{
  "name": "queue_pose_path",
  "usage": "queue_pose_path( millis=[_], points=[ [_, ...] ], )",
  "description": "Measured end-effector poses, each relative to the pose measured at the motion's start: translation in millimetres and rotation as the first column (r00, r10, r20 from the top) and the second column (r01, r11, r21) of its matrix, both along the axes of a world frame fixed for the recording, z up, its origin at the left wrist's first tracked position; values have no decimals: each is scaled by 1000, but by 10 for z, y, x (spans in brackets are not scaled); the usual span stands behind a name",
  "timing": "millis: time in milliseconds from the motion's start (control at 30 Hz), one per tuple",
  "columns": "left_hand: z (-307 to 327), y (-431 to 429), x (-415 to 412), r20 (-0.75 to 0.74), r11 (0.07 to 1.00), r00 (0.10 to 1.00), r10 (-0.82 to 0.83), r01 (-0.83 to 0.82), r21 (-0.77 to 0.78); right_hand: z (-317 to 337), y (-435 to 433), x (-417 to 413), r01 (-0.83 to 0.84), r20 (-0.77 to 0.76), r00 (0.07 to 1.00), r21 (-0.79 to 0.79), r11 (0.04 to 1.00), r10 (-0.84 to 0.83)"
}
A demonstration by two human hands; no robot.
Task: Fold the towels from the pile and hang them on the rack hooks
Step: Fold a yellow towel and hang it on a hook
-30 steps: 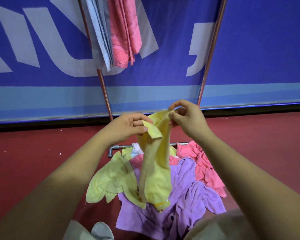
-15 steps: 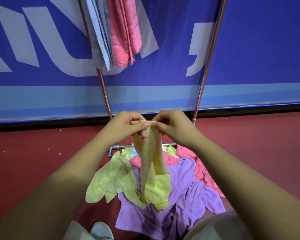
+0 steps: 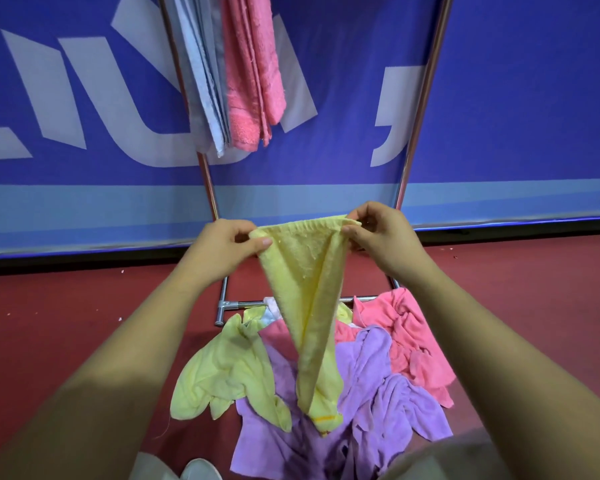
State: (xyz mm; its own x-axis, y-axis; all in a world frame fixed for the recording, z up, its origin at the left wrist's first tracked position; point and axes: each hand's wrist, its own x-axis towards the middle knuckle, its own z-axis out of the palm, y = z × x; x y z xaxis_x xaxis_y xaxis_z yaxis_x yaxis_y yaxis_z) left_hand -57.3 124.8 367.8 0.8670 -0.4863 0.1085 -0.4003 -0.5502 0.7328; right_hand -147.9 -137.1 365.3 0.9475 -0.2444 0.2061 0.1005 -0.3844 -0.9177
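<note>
Only one view is supplied, from a wide-angle camera worn on the person's head. It faces forward and tilts downward. The left hand [image 3: 222, 247] and right hand [image 3: 385, 237] appear at mid-frame, close to the lens, with the yellow towel [image 3: 305, 271] held between them. The pile [image 3: 371, 375] on the red floor [image 3: 66, 323] occupies the lower centre, directly below the lens. The rack [image 3: 420, 116] and the blue banner [image 3: 516, 98] behind it fill the upper half, farther away. The rack's uprights converge downward in the frame.
</note>
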Motion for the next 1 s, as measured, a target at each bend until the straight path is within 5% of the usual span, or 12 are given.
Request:
queue_pose_path(
  millis=[167, 433, 533, 600, 667, 767, 1000],
  points=[
    [224, -94, 58, -7, 960, 997, 76, -75, -269, 185, -34, 132, 61, 49, 996, 191, 980, -72],
    [1393, -251, 159, 137, 946, 988, 72, -24, -324, 1394, -79, 219, 75, 170, 979, 196, 978, -109],
    [2128, -253, -31, 233, 872, 973, -10, 122, -474, 2100, -93, 81, -86, 302, 953, 303, 949, -10],
    [2477, -199, -168, 146, 757, 968, -202, 250, -604, 2442, -126, -68, -339, 364, 914, 449, 827, 177],
    [2639, -150, -220, 69, 788, 953, -295, 284, -546, 2581, -164, -167, -416, 303, 902, 425, 804, 307],
    [2678, -127, -187, 13, 896, 968, -252, 239, -374, 2571, -248, -212, -186, 131, 979, 285, 940, 154],
    [2829, -180, -283, 101, 909, 987, -127, 156, -386, 2688, -338, -348, -145, 204, 974, 199, 969, 103]
  ],
)
